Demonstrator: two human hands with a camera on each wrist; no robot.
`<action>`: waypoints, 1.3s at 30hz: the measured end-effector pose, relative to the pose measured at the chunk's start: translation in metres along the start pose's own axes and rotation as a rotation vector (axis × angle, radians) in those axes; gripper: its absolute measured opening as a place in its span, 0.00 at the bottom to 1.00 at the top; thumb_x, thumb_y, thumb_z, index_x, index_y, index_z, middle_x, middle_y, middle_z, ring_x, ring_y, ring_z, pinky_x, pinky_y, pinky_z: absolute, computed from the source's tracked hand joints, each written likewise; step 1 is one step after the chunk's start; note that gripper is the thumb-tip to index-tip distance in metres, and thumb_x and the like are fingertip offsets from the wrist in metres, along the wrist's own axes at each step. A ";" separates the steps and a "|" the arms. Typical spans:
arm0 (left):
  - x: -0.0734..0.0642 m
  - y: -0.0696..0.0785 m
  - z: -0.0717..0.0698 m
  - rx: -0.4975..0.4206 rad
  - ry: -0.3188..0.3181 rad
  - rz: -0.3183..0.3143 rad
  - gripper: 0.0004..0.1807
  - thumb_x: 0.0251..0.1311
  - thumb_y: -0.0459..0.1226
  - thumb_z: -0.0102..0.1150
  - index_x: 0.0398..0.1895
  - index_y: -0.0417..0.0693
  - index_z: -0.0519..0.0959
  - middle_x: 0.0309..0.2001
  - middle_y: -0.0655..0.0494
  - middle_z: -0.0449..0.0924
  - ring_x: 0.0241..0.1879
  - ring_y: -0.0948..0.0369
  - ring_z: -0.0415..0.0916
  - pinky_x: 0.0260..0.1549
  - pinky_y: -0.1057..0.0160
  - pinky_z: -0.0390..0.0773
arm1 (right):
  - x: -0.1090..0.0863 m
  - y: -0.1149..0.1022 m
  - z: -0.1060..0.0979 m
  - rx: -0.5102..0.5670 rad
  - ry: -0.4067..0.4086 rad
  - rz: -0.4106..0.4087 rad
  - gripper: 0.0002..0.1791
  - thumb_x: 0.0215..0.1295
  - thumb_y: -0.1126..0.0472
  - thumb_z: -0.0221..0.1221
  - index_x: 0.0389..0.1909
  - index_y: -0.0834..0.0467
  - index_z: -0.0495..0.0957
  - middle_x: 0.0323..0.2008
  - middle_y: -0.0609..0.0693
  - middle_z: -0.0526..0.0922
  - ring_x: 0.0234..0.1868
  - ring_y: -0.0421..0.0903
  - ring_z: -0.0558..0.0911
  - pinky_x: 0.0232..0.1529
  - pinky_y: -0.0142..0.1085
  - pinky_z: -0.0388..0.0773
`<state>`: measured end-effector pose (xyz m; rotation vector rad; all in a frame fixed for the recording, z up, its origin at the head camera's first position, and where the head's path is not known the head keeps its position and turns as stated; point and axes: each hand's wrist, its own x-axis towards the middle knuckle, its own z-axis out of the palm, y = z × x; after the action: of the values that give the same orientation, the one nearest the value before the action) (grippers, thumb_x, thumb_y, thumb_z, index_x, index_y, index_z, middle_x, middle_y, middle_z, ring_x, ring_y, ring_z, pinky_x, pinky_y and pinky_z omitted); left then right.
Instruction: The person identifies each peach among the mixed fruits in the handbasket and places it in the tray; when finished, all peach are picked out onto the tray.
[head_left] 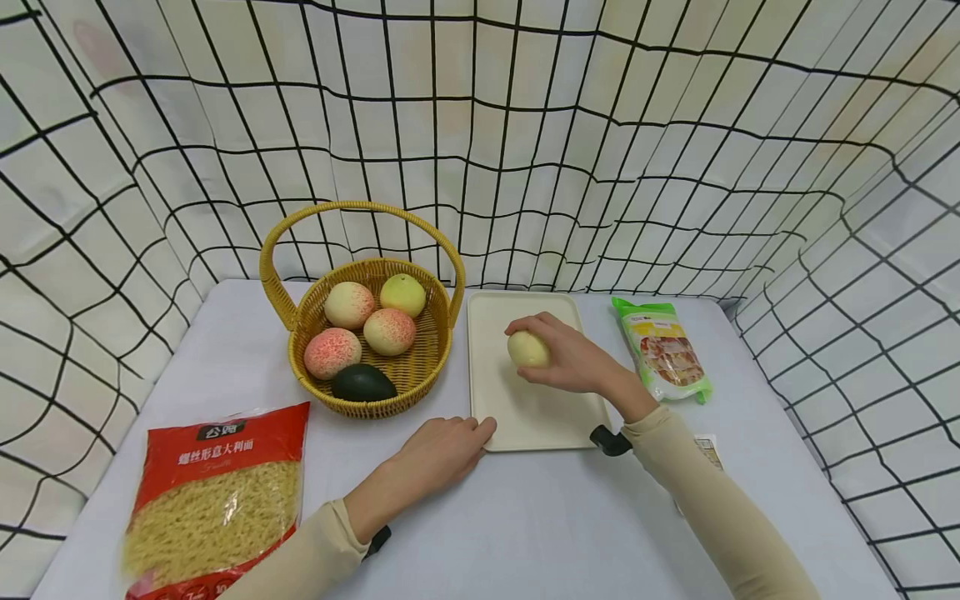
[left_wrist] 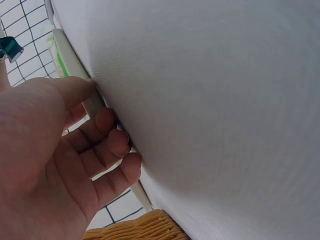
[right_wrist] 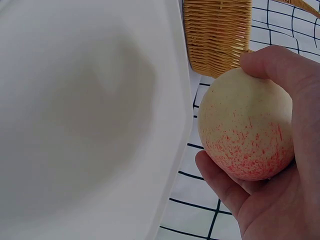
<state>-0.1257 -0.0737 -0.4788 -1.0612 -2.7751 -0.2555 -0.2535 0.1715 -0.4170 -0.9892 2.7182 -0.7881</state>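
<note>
My right hand (head_left: 558,354) grips a round, cream-coloured peach (right_wrist: 247,125) speckled with red on one side. It is held above the shallow off-white tray (head_left: 525,425). Thumb and fingers (right_wrist: 220,182) reach round the fruit in the right wrist view. My left hand (head_left: 438,454) is at the tray's near left corner, thumb and index finger pinching the rim; in the left wrist view the other fingers curl beside the tray edge (left_wrist: 72,57). Behind the left hand stands a wicker basket (head_left: 427,387) with speckled peaches (head_left: 333,353), a yellow-green fruit (head_left: 402,295) and a dark green avocado-shaped item (head_left: 363,383).
A red bag of spiral pasta (head_left: 217,500) lies at the front left of the white table. To the tray's right is a green-edged food packet (head_left: 663,350). A small printed packet (head_left: 708,450) is partly hidden by the right sleeve. Black-gridded white cloth (head_left: 525,142) encloses the back and sides.
</note>
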 end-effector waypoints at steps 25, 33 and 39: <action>-0.001 0.000 -0.002 -0.009 -0.013 0.007 0.12 0.69 0.36 0.67 0.42 0.48 0.71 0.24 0.55 0.75 0.21 0.56 0.76 0.17 0.62 0.70 | 0.010 0.009 0.013 -0.033 -0.042 0.017 0.32 0.65 0.52 0.72 0.69 0.43 0.74 0.62 0.54 0.78 0.52 0.50 0.81 0.52 0.47 0.81; 0.000 0.000 0.001 -0.007 -0.022 0.003 0.12 0.69 0.37 0.67 0.42 0.49 0.71 0.25 0.56 0.76 0.22 0.56 0.77 0.18 0.62 0.70 | 0.010 0.010 0.014 -0.025 -0.060 0.029 0.33 0.64 0.52 0.72 0.70 0.46 0.74 0.62 0.55 0.77 0.54 0.52 0.80 0.54 0.50 0.81; 0.000 -0.001 0.003 0.006 -0.007 0.002 0.12 0.69 0.37 0.67 0.41 0.49 0.71 0.25 0.56 0.76 0.22 0.56 0.77 0.18 0.62 0.70 | 0.010 0.011 0.016 -0.027 -0.067 0.044 0.33 0.65 0.52 0.72 0.70 0.43 0.73 0.64 0.55 0.76 0.56 0.52 0.80 0.56 0.51 0.81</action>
<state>-0.1263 -0.0741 -0.4817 -1.0660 -2.7785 -0.2432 -0.2624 0.1658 -0.4356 -0.9403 2.6907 -0.6998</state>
